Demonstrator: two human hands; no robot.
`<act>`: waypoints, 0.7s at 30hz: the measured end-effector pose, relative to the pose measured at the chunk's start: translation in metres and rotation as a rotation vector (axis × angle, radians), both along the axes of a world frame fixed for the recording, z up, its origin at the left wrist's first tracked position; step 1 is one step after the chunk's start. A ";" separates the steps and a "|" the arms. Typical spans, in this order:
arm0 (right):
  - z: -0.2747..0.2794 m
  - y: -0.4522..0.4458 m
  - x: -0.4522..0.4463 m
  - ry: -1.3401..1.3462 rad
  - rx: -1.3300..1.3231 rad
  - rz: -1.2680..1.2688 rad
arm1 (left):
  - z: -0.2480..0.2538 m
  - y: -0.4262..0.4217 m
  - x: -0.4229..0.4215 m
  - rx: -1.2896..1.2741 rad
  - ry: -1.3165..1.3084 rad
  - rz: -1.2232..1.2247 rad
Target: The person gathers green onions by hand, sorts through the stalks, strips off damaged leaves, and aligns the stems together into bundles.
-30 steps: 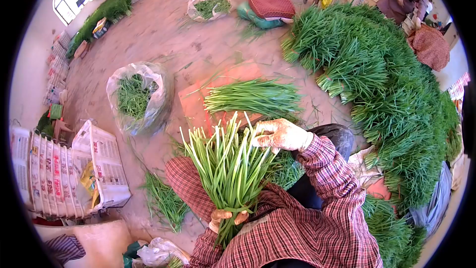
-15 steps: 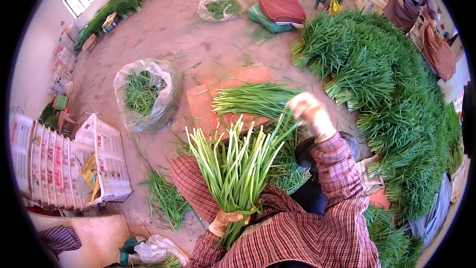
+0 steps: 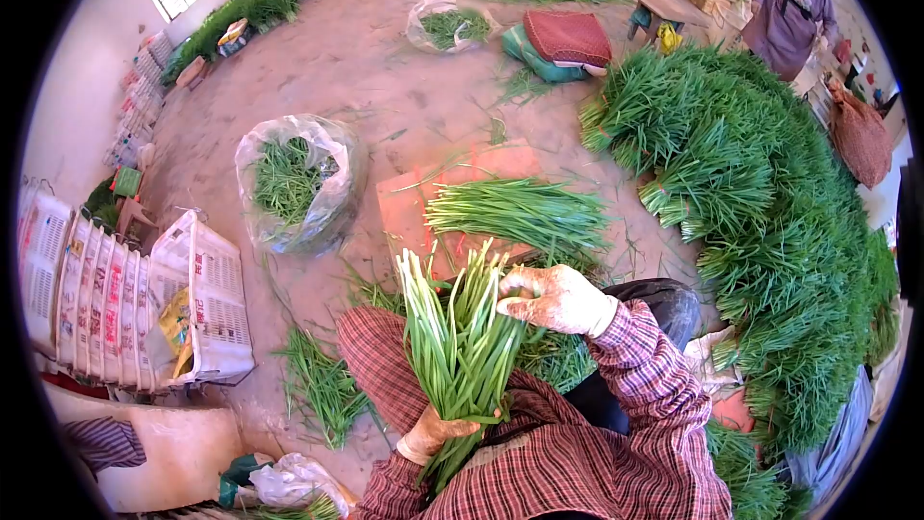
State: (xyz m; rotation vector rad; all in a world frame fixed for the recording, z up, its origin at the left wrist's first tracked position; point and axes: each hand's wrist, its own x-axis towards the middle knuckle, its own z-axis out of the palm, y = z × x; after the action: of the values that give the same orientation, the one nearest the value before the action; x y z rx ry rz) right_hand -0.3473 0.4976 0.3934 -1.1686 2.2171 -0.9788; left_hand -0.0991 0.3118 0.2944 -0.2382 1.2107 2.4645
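Observation:
My left hand (image 3: 438, 435), in a stained glove, wraps round the leafy lower part of a bunch of garlic chives (image 3: 460, 347). The bunch stands upright over my lap, its pale stem ends pointing away from me. At the right side of those stems is my gloved right hand (image 3: 558, 300), thumb and forefinger curled in a pinch against the chives. Just beyond lies a flat pile of garlic chives (image 3: 515, 214) on a reddish board (image 3: 404, 204), with thin red ties near it.
A plastic bag of green trimmings (image 3: 289, 183) stands left of the board. White crates (image 3: 217, 299) are stacked at the left. Tied chive bundles (image 3: 760, 193) heap up along the right. A folded red sack (image 3: 568, 39) lies ahead. Another person (image 3: 791, 10) stands at the far right.
My right hand has come in from the right, where it was pulling at a chive strand, to the stems of the bunch. The left hand keeps its grip. The view has shifted slightly.

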 end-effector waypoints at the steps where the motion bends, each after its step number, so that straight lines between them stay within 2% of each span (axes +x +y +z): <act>1: -0.003 0.002 -0.004 0.004 0.002 0.005 | -0.002 -0.001 0.001 0.015 0.029 -0.033; 3: -0.014 0.010 -0.015 -0.087 -0.324 -0.022 | 0.000 -0.002 0.005 0.030 0.041 -0.033; 4: 0.011 0.014 -0.015 -0.290 -0.241 -0.241 | -0.006 -0.004 0.008 -0.023 0.030 -0.042; 5: 0.020 0.020 -0.025 -0.406 -0.276 -0.448 | -0.012 -0.005 0.005 -0.068 0.034 -0.068; 7: 0.022 0.031 -0.044 -0.298 -0.521 -0.637 | -0.026 -0.005 0.004 -0.020 0.124 -0.062; 8: 0.032 0.036 -0.046 0.058 -0.392 -0.474 | -0.023 -0.004 -0.007 -0.052 0.128 -0.071; 9: 0.039 0.037 -0.041 0.174 -0.272 -0.325 | -0.020 -0.001 -0.021 -0.093 0.119 -0.078; 10: 0.027 0.032 -0.049 0.294 -0.369 -0.051 | -0.019 0.003 -0.034 -0.123 0.119 -0.092; 11: 0.034 0.026 -0.040 0.152 -0.170 0.034 | -0.012 0.007 -0.046 -0.172 0.113 -0.091; 12: 0.038 0.018 -0.028 0.070 -0.144 0.090 | -0.008 0.012 -0.057 -0.206 0.115 -0.101; 13: 0.024 0.006 -0.024 0.048 -0.162 0.136 | -0.003 0.016 -0.066 -0.235 0.114 -0.110; 15: 0.016 -0.008 -0.017 0.116 0.054 0.213 | 0.006 0.025 -0.079 -0.276 0.115 -0.125; 17: -0.018 -0.021 -0.029 0.082 -0.006 0.283 | 0.010 0.030 -0.090 -0.297 0.118 -0.145; 19: -0.022 -0.017 -0.028 0.068 -0.137 0.189 | 0.012 0.030 -0.095 -0.309 0.122 -0.152; 21: -0.032 -0.014 -0.036 -0.327 -0.207 0.049 | 0.013 0.030 -0.097 -0.316 0.119 -0.161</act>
State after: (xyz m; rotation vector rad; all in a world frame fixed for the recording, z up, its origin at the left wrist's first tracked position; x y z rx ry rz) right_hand -0.3835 0.4838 0.3617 -1.0541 1.8572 -1.3008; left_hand -0.1961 0.3419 0.3078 -0.0747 1.6035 2.1701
